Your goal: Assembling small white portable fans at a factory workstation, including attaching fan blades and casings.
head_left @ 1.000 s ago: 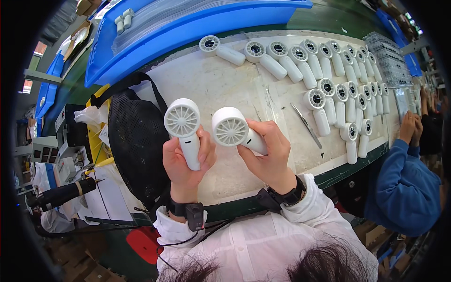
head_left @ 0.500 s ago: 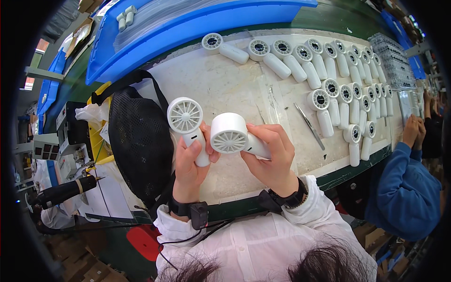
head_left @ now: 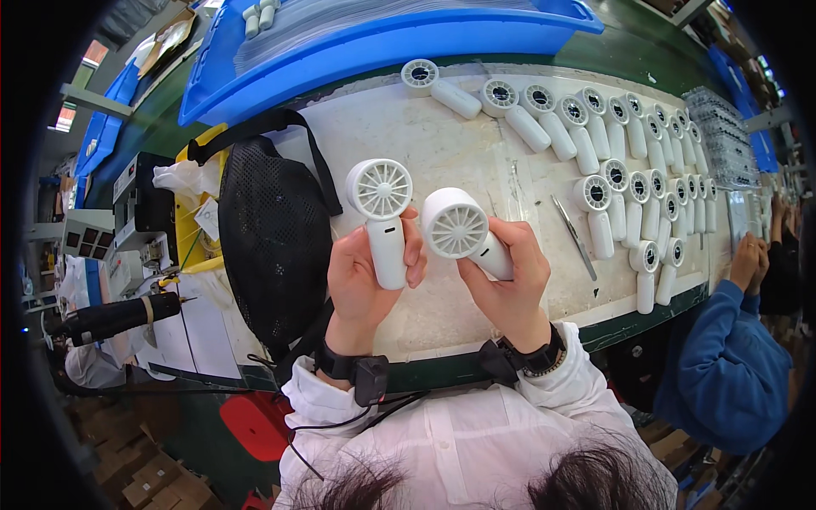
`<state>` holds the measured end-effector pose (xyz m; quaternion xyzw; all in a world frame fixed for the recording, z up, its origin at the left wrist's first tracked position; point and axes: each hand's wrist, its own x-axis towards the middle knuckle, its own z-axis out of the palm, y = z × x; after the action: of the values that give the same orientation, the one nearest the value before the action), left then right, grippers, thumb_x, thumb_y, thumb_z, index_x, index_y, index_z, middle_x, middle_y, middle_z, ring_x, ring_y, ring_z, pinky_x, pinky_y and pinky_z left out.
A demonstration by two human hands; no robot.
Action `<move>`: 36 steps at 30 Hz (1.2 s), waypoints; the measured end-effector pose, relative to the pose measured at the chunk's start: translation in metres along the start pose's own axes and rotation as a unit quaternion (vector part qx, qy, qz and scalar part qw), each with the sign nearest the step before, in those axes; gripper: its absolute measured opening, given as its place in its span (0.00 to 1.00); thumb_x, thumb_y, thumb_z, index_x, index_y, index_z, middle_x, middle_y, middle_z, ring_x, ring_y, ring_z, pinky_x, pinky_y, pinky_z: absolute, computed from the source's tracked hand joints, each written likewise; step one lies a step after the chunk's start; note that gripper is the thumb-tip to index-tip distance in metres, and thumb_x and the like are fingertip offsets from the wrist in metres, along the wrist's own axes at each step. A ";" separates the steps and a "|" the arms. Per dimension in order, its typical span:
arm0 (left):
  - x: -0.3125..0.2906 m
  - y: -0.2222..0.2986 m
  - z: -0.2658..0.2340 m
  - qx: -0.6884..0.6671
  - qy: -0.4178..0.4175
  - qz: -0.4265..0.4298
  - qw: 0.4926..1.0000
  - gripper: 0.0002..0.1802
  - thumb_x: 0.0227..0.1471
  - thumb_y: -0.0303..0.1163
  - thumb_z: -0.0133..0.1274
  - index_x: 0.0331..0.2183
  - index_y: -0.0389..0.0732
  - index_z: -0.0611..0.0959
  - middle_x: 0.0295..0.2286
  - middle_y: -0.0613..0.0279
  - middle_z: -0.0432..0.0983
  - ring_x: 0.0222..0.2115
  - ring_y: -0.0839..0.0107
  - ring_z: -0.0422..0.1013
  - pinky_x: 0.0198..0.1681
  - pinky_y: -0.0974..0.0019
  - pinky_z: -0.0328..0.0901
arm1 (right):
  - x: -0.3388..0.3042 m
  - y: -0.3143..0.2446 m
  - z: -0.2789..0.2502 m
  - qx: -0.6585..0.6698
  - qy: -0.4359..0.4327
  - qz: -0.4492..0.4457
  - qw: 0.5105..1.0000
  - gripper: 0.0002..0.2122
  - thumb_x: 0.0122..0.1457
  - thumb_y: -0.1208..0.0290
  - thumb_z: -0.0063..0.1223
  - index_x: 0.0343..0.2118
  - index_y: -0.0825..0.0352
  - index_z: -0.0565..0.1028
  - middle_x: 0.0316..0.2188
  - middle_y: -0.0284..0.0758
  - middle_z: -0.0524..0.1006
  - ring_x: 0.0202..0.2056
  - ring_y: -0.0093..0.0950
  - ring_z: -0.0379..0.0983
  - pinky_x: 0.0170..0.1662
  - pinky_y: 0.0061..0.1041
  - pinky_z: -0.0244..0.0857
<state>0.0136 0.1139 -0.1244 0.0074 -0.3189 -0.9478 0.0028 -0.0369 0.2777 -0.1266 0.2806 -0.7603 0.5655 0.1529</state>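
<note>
My left hand (head_left: 364,270) is closed around the handle of a white handheld fan (head_left: 380,189), held upright with its round spoked grille facing me. In my right hand (head_left: 515,274) is a second white handheld fan (head_left: 456,224); its head tilts up to the left and its handle slants into my palm. Each handle shows a small dark slot near the head. The two fans are apart, side by side above the pale work surface. Right of my right hand lies a pair of metal tweezers (head_left: 575,237).
Rows of white handheld fans (head_left: 597,206) lie at the right, dark-centred. A black mesh bag (head_left: 270,242) is left of my hands, with an electric screwdriver (head_left: 119,318) beyond. Behind stands a blue tray (head_left: 382,64). A co-worker in a blue sleeve (head_left: 722,340) sits at right.
Both fans have moved slightly apart. The right one has turned, so its grille faces me more and less of its side shows. The whole view has shifted a little.
</note>
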 end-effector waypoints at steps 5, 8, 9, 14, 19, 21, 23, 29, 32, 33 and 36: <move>-0.002 0.001 0.001 -0.029 0.016 0.005 0.999 0.30 0.52 0.47 0.30 0.46 0.30 0.65 0.24 0.58 0.64 0.21 0.69 0.63 0.24 0.70 0.58 | -0.004 -0.002 0.001 0.073 -0.008 0.128 0.989 0.12 0.47 0.79 0.57 0.36 0.70 0.69 0.25 0.33 0.72 0.25 0.21 0.67 0.28 0.18 0.62; 0.000 0.000 0.004 -0.047 0.014 -0.009 0.999 0.30 0.52 0.46 0.30 0.47 0.30 0.65 0.24 0.59 0.65 0.22 0.69 0.63 0.24 0.69 0.58 | -0.004 -0.002 -0.009 0.150 -0.028 0.201 0.968 0.11 0.53 0.72 0.51 0.37 0.71 0.69 0.24 0.32 0.72 0.23 0.19 0.65 0.27 0.17 0.59; -0.001 0.001 0.003 -0.047 0.016 -0.007 0.999 0.30 0.52 0.46 0.30 0.47 0.30 0.65 0.24 0.59 0.65 0.22 0.69 0.63 0.24 0.69 0.58 | -0.004 -0.002 -0.010 0.183 -0.036 0.240 0.953 0.11 0.56 0.69 0.49 0.38 0.71 0.69 0.24 0.32 0.72 0.22 0.18 0.65 0.26 0.16 0.58; -0.004 0.005 0.000 -0.054 -0.036 -0.011 0.998 0.26 0.53 0.44 0.36 0.47 0.34 0.62 0.26 0.58 0.66 0.24 0.71 0.64 0.24 0.71 0.59 | -0.001 0.000 -0.005 0.246 -0.057 0.228 0.940 0.19 0.61 0.58 0.36 0.45 0.71 0.66 0.20 0.32 0.71 0.20 0.17 0.61 0.23 0.15 0.54; -0.009 0.007 0.008 0.066 -0.018 0.034 0.997 0.21 0.52 0.32 0.44 0.46 0.38 0.59 0.28 0.58 0.67 0.26 0.75 0.65 0.23 0.75 0.58 | 0.006 -0.003 -0.008 0.410 -0.087 0.306 0.855 0.27 0.62 0.51 0.25 0.55 0.68 0.56 0.15 0.30 0.65 0.16 0.18 0.57 0.21 0.17 0.51; -0.009 0.004 0.010 0.112 0.000 0.055 0.992 0.21 0.52 0.29 0.46 0.46 0.39 0.58 0.29 0.58 0.67 0.27 0.76 0.65 0.23 0.76 0.58 | 0.007 -0.001 -0.008 0.480 -0.094 0.323 0.810 0.28 0.62 0.49 0.22 0.57 0.67 0.51 0.12 0.29 0.62 0.14 0.19 0.54 0.21 0.17 0.49; -0.006 -0.005 0.013 0.311 0.036 0.145 0.939 0.21 0.52 0.25 0.45 0.45 0.39 0.57 0.29 0.59 0.66 0.26 0.77 0.65 0.22 0.76 0.58 | 0.007 0.001 -0.008 0.498 -0.098 0.325 0.798 0.28 0.62 0.49 0.23 0.58 0.66 0.50 0.12 0.29 0.62 0.14 0.19 0.54 0.21 0.17 0.49; -0.010 -0.002 0.013 0.289 0.085 0.092 0.949 0.23 0.49 0.22 0.45 0.45 0.39 0.55 0.29 0.61 0.64 0.24 0.78 0.63 0.21 0.75 0.58 | 0.008 0.002 -0.006 0.547 -0.100 0.339 0.758 0.27 0.62 0.51 0.25 0.58 0.65 0.49 0.14 0.30 0.62 0.13 0.20 0.54 0.22 0.18 0.50; -0.011 0.001 0.007 0.162 0.034 0.048 0.985 0.27 0.42 0.23 0.46 0.45 0.40 0.55 0.29 0.61 0.63 0.23 0.77 0.61 0.21 0.74 0.57 | 0.008 0.003 -0.006 0.566 -0.106 0.331 0.748 0.27 0.61 0.53 0.26 0.58 0.65 0.49 0.16 0.31 0.63 0.14 0.21 0.54 0.23 0.19 0.50; -0.011 0.001 0.008 0.162 0.034 0.048 0.985 0.27 0.42 0.23 0.46 0.45 0.40 0.55 0.29 0.61 0.63 0.23 0.77 0.61 0.21 0.74 0.57 | 0.008 0.002 -0.006 0.575 -0.106 0.326 0.743 0.26 0.61 0.54 0.27 0.58 0.65 0.49 0.17 0.31 0.64 0.14 0.21 0.54 0.23 0.20 0.50; -0.011 0.002 0.009 0.093 0.005 0.047 0.994 0.32 0.36 0.26 0.46 0.46 0.41 0.55 0.28 0.59 0.62 0.22 0.75 0.61 0.20 0.73 0.57 | 0.008 0.002 -0.007 0.591 -0.105 0.325 0.731 0.28 0.59 0.54 0.30 0.58 0.65 0.48 0.18 0.32 0.64 0.15 0.21 0.55 0.23 0.20 0.51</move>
<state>0.0241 0.1178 -0.1154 -0.0023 -0.4060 -0.9126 0.0484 -0.0455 0.2827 -0.1214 0.1077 -0.3290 0.8827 -0.3178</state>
